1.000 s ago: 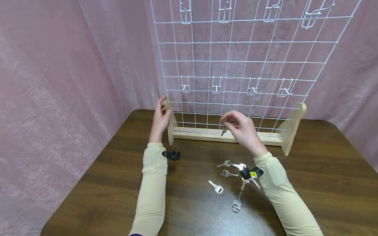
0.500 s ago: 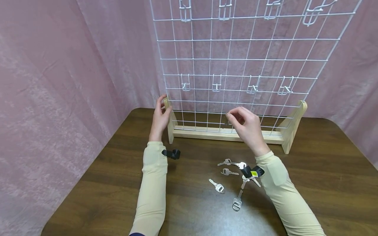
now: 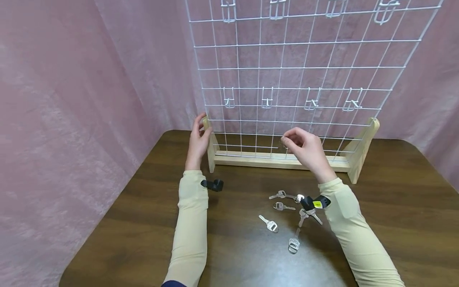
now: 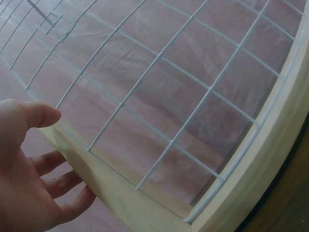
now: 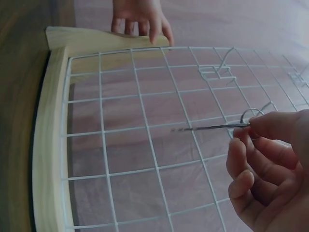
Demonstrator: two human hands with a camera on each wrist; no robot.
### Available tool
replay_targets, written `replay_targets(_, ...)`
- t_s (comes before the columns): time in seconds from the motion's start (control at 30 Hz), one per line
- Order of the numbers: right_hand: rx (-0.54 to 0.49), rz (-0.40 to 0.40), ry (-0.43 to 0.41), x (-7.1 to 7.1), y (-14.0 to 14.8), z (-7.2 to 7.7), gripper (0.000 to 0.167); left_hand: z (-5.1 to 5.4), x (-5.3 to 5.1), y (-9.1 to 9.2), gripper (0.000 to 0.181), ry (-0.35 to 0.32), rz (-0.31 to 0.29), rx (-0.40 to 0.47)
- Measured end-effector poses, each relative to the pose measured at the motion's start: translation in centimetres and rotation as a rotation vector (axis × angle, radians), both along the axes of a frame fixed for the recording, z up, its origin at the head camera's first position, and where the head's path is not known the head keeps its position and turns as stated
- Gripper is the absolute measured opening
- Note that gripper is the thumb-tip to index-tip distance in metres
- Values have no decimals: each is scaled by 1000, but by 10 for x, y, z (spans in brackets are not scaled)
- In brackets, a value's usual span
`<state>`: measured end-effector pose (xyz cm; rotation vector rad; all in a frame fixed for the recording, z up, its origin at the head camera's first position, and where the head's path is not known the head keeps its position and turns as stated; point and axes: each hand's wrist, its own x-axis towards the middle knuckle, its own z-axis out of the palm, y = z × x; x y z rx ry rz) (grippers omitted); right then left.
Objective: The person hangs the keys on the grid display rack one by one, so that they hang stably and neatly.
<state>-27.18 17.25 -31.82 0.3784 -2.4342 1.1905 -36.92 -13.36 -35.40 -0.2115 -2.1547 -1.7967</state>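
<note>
"What is the right hand holding?"

"The person's right grip (image 3: 305, 149) pinches a small metal key (image 5: 212, 127) between thumb and forefinger, with the other fingers loosely curled below. A thin ring (image 5: 251, 109) shows at the fingertips. Seen edge-on from the right wrist, the key's blade reaches left."

"Where is that key in the scene?"

"Low down, on the near side of a white wire grid (image 3: 259, 68). It is below the gap between the second and third hooks from the left in the lower row of hooks (image 3: 267, 104). I cannot tell whether it touches the wire."

"And the left hand?"

"The left grip (image 3: 199, 143) is round the upper part of the left end piece (image 3: 211, 157) of a pale wooden stand (image 3: 251, 160), fingers curved along its left side, thumb to the right. The stand holds the grid upright."

"What else is there?"

"Several loose keys (image 3: 271, 225) lie scattered on the brown wooden tabletop (image 3: 129, 223), nearer than the stand and right of centre. The right wrist camera (image 3: 313, 203) partly covers some of them. Another row of hooks (image 3: 228, 12) is higher on the grid. Both arms wear pale yellow sleeves (image 3: 193, 223), and a pink curtain (image 3: 107, 79) hangs behind."
</note>
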Motion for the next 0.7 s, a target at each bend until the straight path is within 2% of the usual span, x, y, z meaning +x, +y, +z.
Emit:
replay_targets(0.13,63,17,16,-1,2,15,15,1,0,2,49,0,-3,20)
replay_targets(0.43,200,70,102,-7,-3,66,9,2,0,1,50,11,-3,-10)
replay_targets(0.6,277,109,125,-8,-5,83,8,1,1,0,51,10,-6,-18)
replay_targets(0.7,339,109,170,-11,-7,91,8,1,1,0,51,11,-15,-17)
